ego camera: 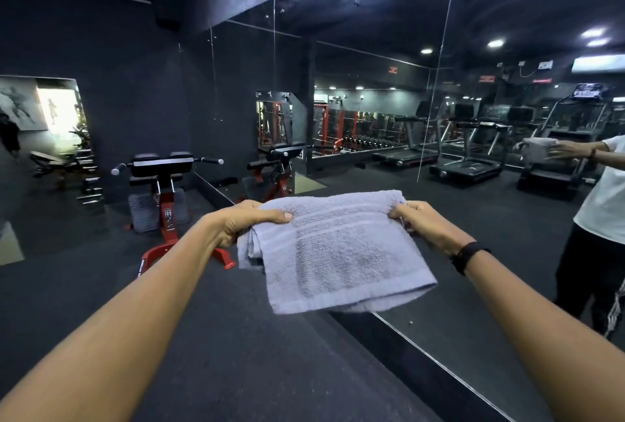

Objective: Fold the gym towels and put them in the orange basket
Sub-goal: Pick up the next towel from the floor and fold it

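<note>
Towel as landmark. Left of the towel (pixel 333 249), beyond it: red-framed bench (pixel 162 191) standing on the dark floor by the mirror wall (pixel 473 117). My left hand (pixel 243 222) is clamped on the towel's upper left corner, thumb on top, fingers curled under. The loose inner layers bunch just below that grip and sag out of line; they look the likeliest to slip free and spoil the fold. The towel hangs in mid-air between both hands, already doubled, its lower edge drooping toward me with nothing beneath it but floor. At the towel's upper right corner my right hand (pixel 417 218) pinches the edge, a black wristband (pixel 468 256) behind it. That pinch looks shallower; if it lets go, the whole right side would drop and unfold. Right of the towel, the mirror shows my reflection holding it. No orange basket in view, so I would have to turn and hunt for it with a half-made fold, which risks shaking it loose.
</note>
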